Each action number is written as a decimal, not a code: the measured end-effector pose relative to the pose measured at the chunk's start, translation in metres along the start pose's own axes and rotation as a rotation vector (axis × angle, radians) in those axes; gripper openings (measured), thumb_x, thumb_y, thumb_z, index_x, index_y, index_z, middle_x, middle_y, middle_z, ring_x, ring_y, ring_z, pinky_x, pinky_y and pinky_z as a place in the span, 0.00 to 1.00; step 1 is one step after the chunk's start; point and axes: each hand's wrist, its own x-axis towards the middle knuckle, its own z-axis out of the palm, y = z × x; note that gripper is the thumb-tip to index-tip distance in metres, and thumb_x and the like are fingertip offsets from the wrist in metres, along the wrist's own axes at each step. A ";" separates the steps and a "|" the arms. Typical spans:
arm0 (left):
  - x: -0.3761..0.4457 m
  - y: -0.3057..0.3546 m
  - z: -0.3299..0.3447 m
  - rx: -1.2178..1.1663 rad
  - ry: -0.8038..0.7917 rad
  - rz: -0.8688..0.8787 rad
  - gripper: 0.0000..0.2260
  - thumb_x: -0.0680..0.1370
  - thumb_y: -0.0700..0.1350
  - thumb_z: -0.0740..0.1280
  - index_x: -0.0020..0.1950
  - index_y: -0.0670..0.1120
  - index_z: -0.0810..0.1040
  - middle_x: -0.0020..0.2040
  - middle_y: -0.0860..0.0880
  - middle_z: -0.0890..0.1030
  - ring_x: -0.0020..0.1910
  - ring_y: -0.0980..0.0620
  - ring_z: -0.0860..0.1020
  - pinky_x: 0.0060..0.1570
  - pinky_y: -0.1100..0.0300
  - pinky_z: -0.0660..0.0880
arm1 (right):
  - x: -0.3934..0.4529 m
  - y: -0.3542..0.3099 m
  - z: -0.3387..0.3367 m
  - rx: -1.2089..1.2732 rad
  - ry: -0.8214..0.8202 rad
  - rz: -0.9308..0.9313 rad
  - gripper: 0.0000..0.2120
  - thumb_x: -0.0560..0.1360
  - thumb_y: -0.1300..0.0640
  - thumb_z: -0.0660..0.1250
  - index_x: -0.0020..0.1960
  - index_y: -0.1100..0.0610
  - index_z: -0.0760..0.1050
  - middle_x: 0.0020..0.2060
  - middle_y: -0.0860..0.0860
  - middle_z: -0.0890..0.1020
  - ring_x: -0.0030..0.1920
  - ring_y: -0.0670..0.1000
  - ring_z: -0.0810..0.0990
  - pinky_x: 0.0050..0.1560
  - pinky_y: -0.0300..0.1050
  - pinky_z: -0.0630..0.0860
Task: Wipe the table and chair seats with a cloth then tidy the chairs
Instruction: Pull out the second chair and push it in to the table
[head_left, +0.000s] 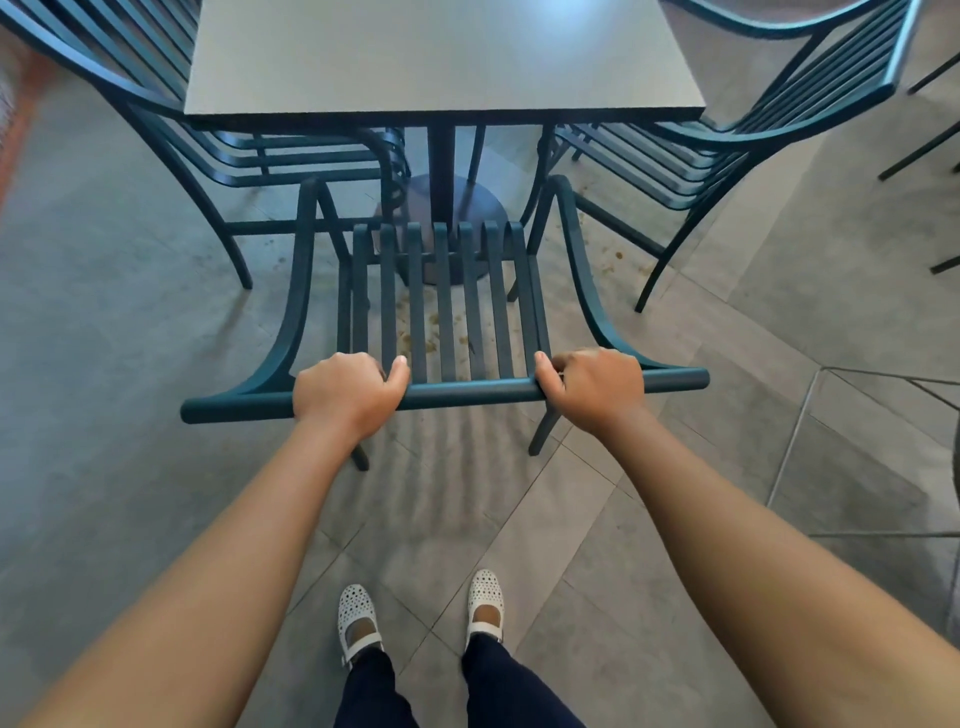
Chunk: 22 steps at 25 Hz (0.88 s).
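Hands: left (345, 392), right (592, 387) both gripping chair (441, 291) top rail | tidying | pushing straight, evenly, toward table (441, 57) ahead.

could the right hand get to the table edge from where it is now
Probably yes, with a lean. The right hand grips the near chair's top rail; only that chair's open seat lies between it and the table edge, nothing on top blocking.

Near chair (441, 312) faces the bench (441, 57) edge, seat front short of it; pedestal base (441, 208) sits dead ahead under the slats. Left chair (218, 150) and right chair (727, 135) flank the slot, legs close; open tiled floor (701, 415) behind and right
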 end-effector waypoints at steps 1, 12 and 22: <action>0.005 0.002 -0.001 0.000 0.007 -0.002 0.28 0.79 0.59 0.49 0.31 0.44 0.78 0.27 0.47 0.77 0.27 0.49 0.74 0.27 0.62 0.65 | 0.005 0.002 -0.001 0.005 -0.009 -0.002 0.28 0.78 0.41 0.47 0.36 0.53 0.79 0.26 0.48 0.75 0.30 0.48 0.74 0.27 0.40 0.60; 0.049 0.017 -0.013 -0.050 0.044 -0.022 0.27 0.79 0.58 0.50 0.31 0.44 0.78 0.27 0.47 0.76 0.26 0.49 0.74 0.27 0.62 0.65 | 0.060 0.018 -0.009 0.029 0.032 -0.032 0.28 0.78 0.41 0.47 0.38 0.52 0.81 0.26 0.47 0.75 0.29 0.48 0.72 0.26 0.38 0.60; 0.049 0.023 -0.013 -0.073 0.081 -0.031 0.24 0.79 0.56 0.52 0.32 0.47 0.79 0.26 0.48 0.76 0.25 0.52 0.73 0.25 0.64 0.61 | 0.062 0.025 -0.004 0.071 0.145 -0.071 0.31 0.74 0.39 0.41 0.33 0.53 0.77 0.26 0.47 0.75 0.27 0.47 0.72 0.25 0.38 0.54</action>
